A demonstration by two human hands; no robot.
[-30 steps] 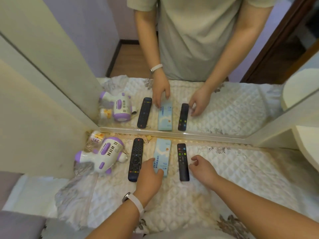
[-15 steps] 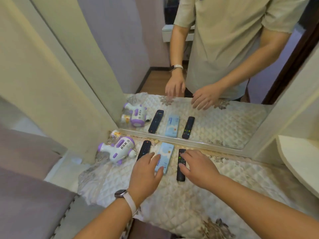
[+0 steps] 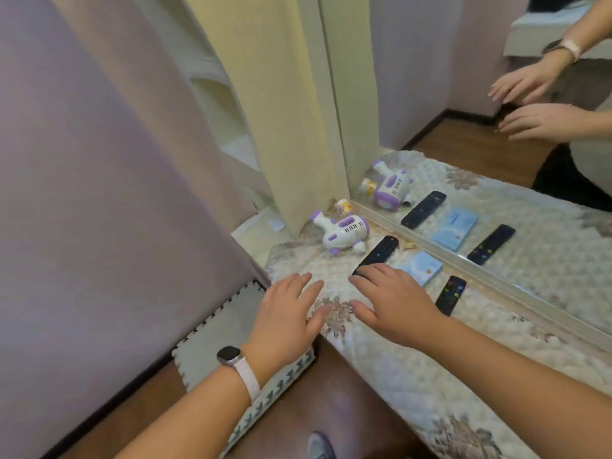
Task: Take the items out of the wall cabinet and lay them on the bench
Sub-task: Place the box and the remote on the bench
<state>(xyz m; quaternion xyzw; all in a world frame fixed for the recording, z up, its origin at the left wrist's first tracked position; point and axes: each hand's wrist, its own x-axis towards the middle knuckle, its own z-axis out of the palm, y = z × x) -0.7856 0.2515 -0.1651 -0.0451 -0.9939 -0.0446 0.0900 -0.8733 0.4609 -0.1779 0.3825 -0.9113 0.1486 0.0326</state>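
Note:
On the quilted bench [image 3: 414,369] lie a white and purple toy [image 3: 342,232], a long black remote [image 3: 379,252], a light blue packet [image 3: 422,267] and a smaller black remote [image 3: 451,294], in a row along the mirror's foot. A small yellow-labelled bottle [image 3: 342,206] stands behind the toy. My left hand [image 3: 287,318], with a watch at the wrist, hovers over the bench's left end, fingers spread, empty. My right hand [image 3: 395,299] is beside it, fingers apart, empty, covering the near end of the long remote.
A mirror [image 3: 496,134] behind the bench repeats the items and my hands. A cream cabinet panel [image 3: 284,104] and a lilac wall [image 3: 99,160] rise at the left. A grey foam mat [image 3: 228,329] lies by the bench's end, over brown floor.
The view has swung left and down. Both hands have drawn back from the packet and the small remote and shifted left toward the bench's end. The items stay put.

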